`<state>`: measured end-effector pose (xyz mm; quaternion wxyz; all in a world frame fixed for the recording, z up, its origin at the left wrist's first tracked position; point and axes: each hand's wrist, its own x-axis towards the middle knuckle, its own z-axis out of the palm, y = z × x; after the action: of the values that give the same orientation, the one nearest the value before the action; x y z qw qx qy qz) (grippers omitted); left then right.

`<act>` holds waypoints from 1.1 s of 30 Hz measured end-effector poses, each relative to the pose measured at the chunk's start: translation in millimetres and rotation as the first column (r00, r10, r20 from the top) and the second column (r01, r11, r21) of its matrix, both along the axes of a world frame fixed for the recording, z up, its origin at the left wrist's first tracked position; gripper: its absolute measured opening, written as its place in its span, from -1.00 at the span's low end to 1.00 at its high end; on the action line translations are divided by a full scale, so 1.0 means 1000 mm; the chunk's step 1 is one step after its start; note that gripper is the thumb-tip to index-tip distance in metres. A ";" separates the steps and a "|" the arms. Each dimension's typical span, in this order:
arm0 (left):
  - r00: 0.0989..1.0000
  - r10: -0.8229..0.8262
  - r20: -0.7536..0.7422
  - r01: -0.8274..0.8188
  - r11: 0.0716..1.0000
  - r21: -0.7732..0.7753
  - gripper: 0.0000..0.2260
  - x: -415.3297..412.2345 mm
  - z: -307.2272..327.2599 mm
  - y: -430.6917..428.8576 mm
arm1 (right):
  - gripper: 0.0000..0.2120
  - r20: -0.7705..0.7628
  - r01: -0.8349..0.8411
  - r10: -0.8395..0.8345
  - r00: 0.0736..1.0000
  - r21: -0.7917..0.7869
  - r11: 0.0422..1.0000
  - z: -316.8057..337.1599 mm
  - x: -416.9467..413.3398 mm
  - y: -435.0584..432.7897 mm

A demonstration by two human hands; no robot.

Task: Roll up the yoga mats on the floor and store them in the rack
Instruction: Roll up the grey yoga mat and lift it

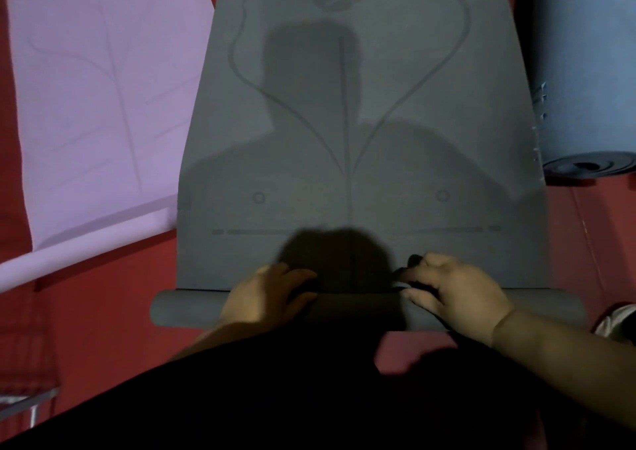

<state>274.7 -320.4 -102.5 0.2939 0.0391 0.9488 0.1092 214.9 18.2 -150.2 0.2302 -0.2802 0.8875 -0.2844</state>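
Note:
A grey yoga mat (361, 133) with pale line markings lies flat on the red floor, straight ahead of me. Its near end is wound into a short roll (186, 308) lying across in front of my knees. My left hand (265, 294) sits on top of the roll left of centre, its fingers curled over the front of it. My right hand (454, 294) is on the roll right of centre, with its curled fingers pinching a thin black strap (418, 284) that trails back under the wrist. My shadow darkens the middle of the mat.
A purple mat (96, 105) lies flat at the left, its near end in a thin roll (69, 260). At the right, a blue mat (581, 54) ends in a thicker roll (585, 167). Red floor (103, 329) shows between them. A metal leg (32, 411) stands at the lower left.

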 end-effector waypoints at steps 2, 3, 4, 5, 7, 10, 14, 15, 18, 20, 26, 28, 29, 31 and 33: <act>0.994 0.048 0.094 -0.053 0.997 0.053 -0.48 -0.008 -0.002 -0.003 | -0.71 -0.164 -0.082 0.074 0.984 -0.042 0.996 0.001 0.006 0.004; 0.992 0.051 0.118 -0.060 0.995 0.078 -0.49 -0.012 -0.003 -0.003 | -0.69 -0.202 -0.118 0.105 0.974 -0.054 0.991 0.000 0.008 0.007; 0.990 0.046 0.132 -0.059 0.994 0.096 -0.51 -0.013 -0.004 -0.004 | -0.67 -0.223 -0.153 0.138 0.965 -0.055 0.987 0.000 0.010 0.011; 0.989 0.044 0.140 -0.060 0.992 0.110 -0.52 -0.014 -0.006 -0.005 | -0.63 -0.230 -0.180 0.165 0.959 -0.045 0.983 0.001 0.010 0.014; 0.994 0.039 0.102 -0.050 0.993 0.109 -0.56 -0.014 -0.006 -0.006 | -0.56 -0.220 -0.200 0.193 0.956 -0.011 0.980 -0.001 0.011 0.017; 0.978 -0.071 -0.195 0.072 0.997 -0.004 -0.58 -0.006 -0.007 -0.003 | -0.50 -0.139 -0.173 0.173 0.975 0.012 0.985 -0.005 0.009 0.015; 0.919 -0.054 -0.390 0.095 0.992 0.087 -0.66 0.008 -0.012 0.000 | -0.39 0.019 -0.131 0.131 0.991 0.033 0.991 -0.010 0.001 0.011; 0.919 -0.059 -0.389 0.110 0.988 0.109 -0.64 0.008 -0.011 -0.001 | -0.38 0.058 -0.130 0.127 0.990 0.039 0.991 -0.010 -0.001 0.010; 0.917 -0.184 -0.353 0.236 0.966 0.110 -0.55 0.007 -0.006 -0.004 | -0.48 0.152 -0.136 0.126 0.980 0.055 0.989 -0.010 -0.008 0.007; 0.922 -0.240 -0.304 0.279 0.956 0.092 -0.47 0.004 -0.002 -0.006 | -0.55 0.167 -0.149 0.139 0.976 0.051 0.988 -0.011 -0.011 0.005; 0.983 -0.184 -0.006 0.184 0.976 0.114 -0.12 -0.019 -0.008 -0.010 | -0.59 0.028 -0.050 0.050 0.998 -0.016 0.999 0.000 0.004 0.004; 0.981 -0.189 0.044 0.183 0.976 0.121 -0.14 -0.026 -0.009 -0.008 | -0.63 -0.010 -0.025 0.024 1.000 -0.072 0.997 0.000 0.011 0.005; 0.980 -0.188 0.060 0.180 0.977 0.117 -0.23 -0.029 -0.008 -0.007 | -0.62 -0.008 -0.030 0.030 1.000 -0.072 0.997 0.000 0.012 0.006; 0.977 -0.205 0.064 0.199 0.976 0.092 -0.45 -0.032 -0.004 -0.003 | -0.53 -0.011 -0.074 0.074 0.997 -0.022 0.997 -0.004 0.013 0.011; 0.971 -0.240 0.010 0.239 0.970 0.049 -0.53 -0.033 0.000 0.001 | -0.48 -0.023 -0.101 0.101 0.995 0.023 0.995 -0.008 0.011 0.011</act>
<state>241.5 -319.5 -102.4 0.3112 0.1595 0.9320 0.0955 226.3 29.3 -158.7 0.2365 -0.3257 0.8779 -0.2594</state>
